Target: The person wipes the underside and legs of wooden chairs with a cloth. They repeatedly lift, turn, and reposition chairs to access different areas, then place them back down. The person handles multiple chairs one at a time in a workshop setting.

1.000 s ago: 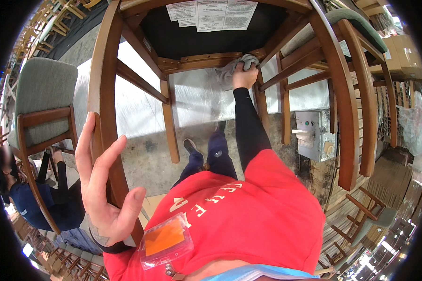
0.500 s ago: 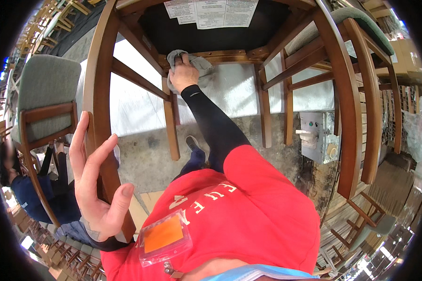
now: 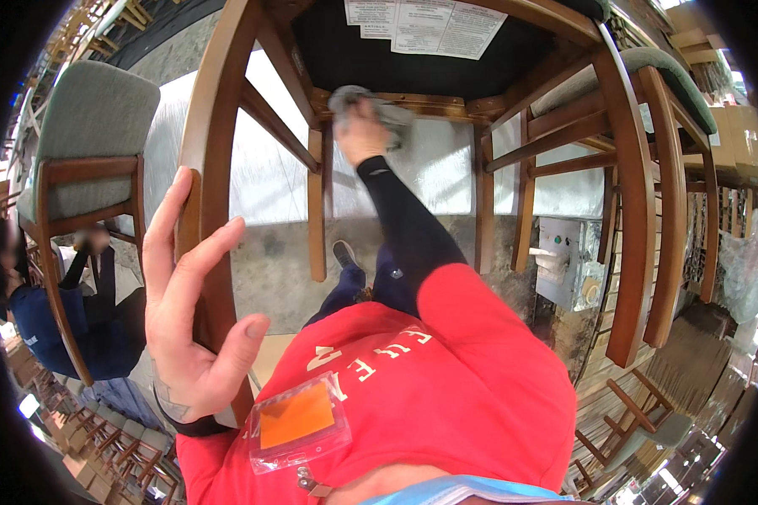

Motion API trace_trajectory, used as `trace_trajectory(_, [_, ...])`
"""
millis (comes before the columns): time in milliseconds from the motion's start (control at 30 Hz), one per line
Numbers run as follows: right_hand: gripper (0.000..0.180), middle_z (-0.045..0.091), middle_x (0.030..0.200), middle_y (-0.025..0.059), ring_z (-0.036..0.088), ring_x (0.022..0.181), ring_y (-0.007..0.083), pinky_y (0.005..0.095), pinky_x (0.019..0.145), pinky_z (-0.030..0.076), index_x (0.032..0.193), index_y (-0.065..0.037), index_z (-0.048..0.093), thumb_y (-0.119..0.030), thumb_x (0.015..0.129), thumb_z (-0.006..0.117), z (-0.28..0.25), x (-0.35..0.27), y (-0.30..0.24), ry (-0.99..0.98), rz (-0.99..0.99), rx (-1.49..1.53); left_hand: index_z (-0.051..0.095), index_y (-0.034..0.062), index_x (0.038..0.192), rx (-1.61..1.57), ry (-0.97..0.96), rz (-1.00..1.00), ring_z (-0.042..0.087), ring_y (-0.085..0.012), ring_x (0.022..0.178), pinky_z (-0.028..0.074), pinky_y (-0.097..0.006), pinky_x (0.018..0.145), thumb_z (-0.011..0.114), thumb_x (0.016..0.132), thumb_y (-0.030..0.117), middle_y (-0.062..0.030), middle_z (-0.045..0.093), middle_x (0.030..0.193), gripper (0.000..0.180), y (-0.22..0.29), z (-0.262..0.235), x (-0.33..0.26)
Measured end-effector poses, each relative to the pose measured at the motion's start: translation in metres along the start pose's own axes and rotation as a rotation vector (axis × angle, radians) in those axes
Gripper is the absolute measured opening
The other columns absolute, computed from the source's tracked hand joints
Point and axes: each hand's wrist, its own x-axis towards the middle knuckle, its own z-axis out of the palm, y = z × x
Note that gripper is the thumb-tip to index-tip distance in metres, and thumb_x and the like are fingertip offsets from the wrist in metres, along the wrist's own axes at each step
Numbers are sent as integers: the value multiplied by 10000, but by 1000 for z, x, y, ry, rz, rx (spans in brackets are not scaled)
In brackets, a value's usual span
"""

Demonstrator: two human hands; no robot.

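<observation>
**Two hands on an upturned chair, cloth at the seat rail**

Our left hand (image 3: 192,324) stood spread wide, fingers straight and thumb out, its palm laid against the near wooden chair leg (image 3: 215,160) without closing around it. Our right hand (image 3: 360,128) was stretched far forward on a black-sleeved arm and was clenched on a grey cloth (image 3: 370,108), which it pressed against the wooden seat rail (image 3: 413,105) under the dark underside of the seat (image 3: 354,50). So the cloth lay well apart from the left hand, up and to its right, and bunched directly under and around the right hand's fingers, spilling a little past them to the right.

From left to right we saw a grey-cushioned chair (image 3: 93,126) stacked at the left edge, a seated person in dark blue (image 3: 50,320) below it, then the leg we steadied, a shorter inner leg (image 3: 316,210), the cloth and hand, and a paper label (image 3: 425,21) stuck on the seat underside. Further right stood more chair legs (image 3: 632,210), a green-padded chair (image 3: 661,80) and a grey wall box (image 3: 568,261).

Against the picture of half a second before, the right hand and cloth had stayed at the left end of the rail; a second before, they had been farther right. The left hand had kept its open hold on the leg.
</observation>
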Motion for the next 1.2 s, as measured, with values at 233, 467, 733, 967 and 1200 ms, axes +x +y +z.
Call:
trace_trajectory(233, [537,526,1386,71,668,1055,312,445,794,590,1301,-96,591,-295,819,718,-21,-15,61,107,-333,-170,680,18,1239,-20,40,-39,330,-429,1483,259,-511,1198,655,695,229,-272,348,1578,584,3,2,-7])
trace_trajectory(467, [489,584,1287,149,677,982,345,455,739,588,1216,-62,642,-331,817,729,-76,-22,151,351,81,-221,673,-22,1228,-55,47,-41,332,-447,1477,271,-495,1190,691,719,232,-293,350,1566,569,3,5,-8])
trace_trajectory(733, [508,514,1369,145,675,1030,353,501,831,570,1284,-95,583,-391,876,642,2,-15,-10,-13,-58,34,686,29,1238,32,34,-38,336,-427,1481,276,-515,1189,679,744,337,-274,357,1572,582,0,3,-4])
trace_trajectory(967, [509,589,1332,152,688,966,336,469,752,578,1272,-106,621,-397,859,677,-65,-23,135,171,61,-180,685,16,1229,-36,55,-32,337,-430,1479,283,-503,1185,681,679,238,-273,363,1568,594,3,2,-8])
trace_trajectory(1200, [506,528,1430,207,697,998,361,488,823,574,1278,-76,626,-356,859,666,-1,-22,74,277,-19,-120,672,5,1257,-61,66,16,346,-412,1472,234,-526,1193,650,800,426,-270,362,1572,622,1,5,-1])
